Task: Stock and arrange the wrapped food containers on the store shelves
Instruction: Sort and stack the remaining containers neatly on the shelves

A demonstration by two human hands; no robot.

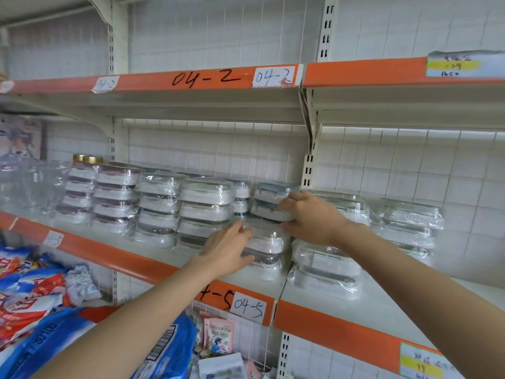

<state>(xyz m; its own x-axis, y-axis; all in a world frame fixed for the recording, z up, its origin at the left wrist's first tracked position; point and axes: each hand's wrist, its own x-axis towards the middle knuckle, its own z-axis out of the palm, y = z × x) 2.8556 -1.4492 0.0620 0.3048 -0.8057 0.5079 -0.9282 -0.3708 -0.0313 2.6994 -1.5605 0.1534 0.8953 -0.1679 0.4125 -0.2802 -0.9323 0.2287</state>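
Containers wrapped in clear film are sitting in stacks along the middle shelf point(153, 258), and I am working at one stack near the shelf's right end. My left hand point(228, 248) is lying against the left side of the lower wrapped stack point(266, 250), fingers nearly straight and pressing on the film. My right hand point(308, 217) is curling its fingers round the near end of the blue-lidded stack point(270, 199) sitting behind and above it, gripping that one. Nothing is showing inside the containers through the wrap; they are looking hollow, with white bodies and lids edged in grey, brown or blue. To the left, taller stacks point(202, 212) are standing side by side, touching, and further left the brown-lidded stacks point(114, 198) are doing the same. To the right, clear-lidded packs point(325, 269) are sitting on the neighbouring shelf board.

Handwritten "04-2" is showing on the upper orange rail point(207, 77) and again on a white tag point(273, 76). A white tag reading "04-5" point(248, 307) is hanging on the lower rail, under my left forearm.
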